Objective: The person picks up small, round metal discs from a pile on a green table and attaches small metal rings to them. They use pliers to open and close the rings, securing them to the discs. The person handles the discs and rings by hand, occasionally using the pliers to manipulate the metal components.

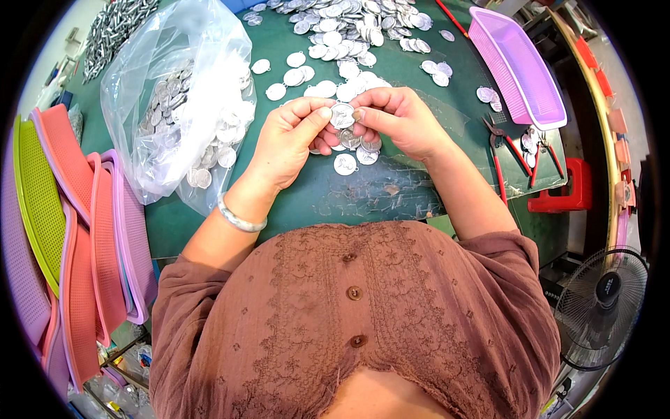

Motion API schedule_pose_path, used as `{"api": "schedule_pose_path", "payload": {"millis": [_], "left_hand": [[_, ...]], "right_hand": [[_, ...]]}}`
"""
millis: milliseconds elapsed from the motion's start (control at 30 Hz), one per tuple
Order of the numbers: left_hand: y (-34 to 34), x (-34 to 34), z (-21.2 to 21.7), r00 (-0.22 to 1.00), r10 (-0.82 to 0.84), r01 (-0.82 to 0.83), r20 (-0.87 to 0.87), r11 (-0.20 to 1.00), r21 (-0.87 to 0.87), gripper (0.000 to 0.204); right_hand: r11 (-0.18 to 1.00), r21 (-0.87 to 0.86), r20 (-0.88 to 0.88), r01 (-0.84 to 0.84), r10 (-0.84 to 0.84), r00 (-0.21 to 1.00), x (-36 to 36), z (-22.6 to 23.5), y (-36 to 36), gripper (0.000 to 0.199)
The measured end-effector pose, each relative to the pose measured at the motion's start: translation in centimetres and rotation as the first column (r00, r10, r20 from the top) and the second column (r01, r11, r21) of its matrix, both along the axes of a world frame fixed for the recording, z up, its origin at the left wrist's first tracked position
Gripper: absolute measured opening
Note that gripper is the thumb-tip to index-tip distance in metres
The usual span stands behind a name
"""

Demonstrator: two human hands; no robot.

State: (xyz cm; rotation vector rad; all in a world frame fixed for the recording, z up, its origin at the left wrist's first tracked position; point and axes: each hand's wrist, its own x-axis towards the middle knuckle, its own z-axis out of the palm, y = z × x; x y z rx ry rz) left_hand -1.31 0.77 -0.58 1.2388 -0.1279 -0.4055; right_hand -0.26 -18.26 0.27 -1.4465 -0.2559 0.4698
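Observation:
Between my two hands, over the green table point(293, 209), I hold a round silver medallion point(342, 116) with a raised design. My left hand point(296, 129) pinches its left edge between thumb and fingers. The right edge is gripped by my right hand point(398, 119), also thumb against fingers. Just below lie a few loose medallions point(345, 165), some with a small loop on the rim. Beyond my fingers a large heap of the same medallions point(342, 28) spreads toward the far edge. A clear plastic bag point(202, 49) with many medallions inside stands left of my left hand.
At right lie red-handled pliers point(497, 150) and a purple basket point(520, 66). A red stool point(576, 188) and a fan point(604, 307) stand beyond the table's right side. Stacked plastic baskets point(77, 230) crowd the left. Small metal parts point(115, 31) are piled at far left.

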Motion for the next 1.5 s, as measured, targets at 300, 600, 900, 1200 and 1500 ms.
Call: {"api": "schedule_pose_path", "payload": {"millis": [300, 600, 900, 1200, 1500], "left_hand": [[-0.01, 0.05, -0.42, 0.994, 0.022, -0.020, 0.111, 1.000, -0.020, 0.018], [-0.06, 0.14, -0.42, 0.997, 0.024, -0.021, 0.072, 0.999, -0.035, 0.017], [0.22, 0.16, -0.06, 1.000, 0.017, -0.017, 0.009, 0.999, 0.031, 0.018], [-0.21, 0.19, -0.21, 0.997, 0.072, -0.073, -0.009, 0.990, -0.118, 0.022], [-0.16, 0.24, -0.47, 0.997, 0.074, -0.074, 0.001, 0.991, -0.111, 0.024]], "right_hand": [[0.998, 0.057, 0.074, 0.011, -0.015, 0.997, -0.02, 0.03, 0.07, 0.016], [0.997, 0.054, 0.105, 0.047, -0.053, 0.993, -0.17, -0.09, 0.16, 0.016], [0.996, -0.005, 0.164, 0.085, -0.083, 0.983, -0.35, -0.10, 0.32, 0.015], [0.975, -0.165, 0.497, 0.152, -0.051, 0.866, -0.23, -0.60, 0.43, 0.014], [0.989, -0.056, 0.422, 0.135, -0.099, 0.901, -0.06, -0.72, 0.34, 0.018]]}}
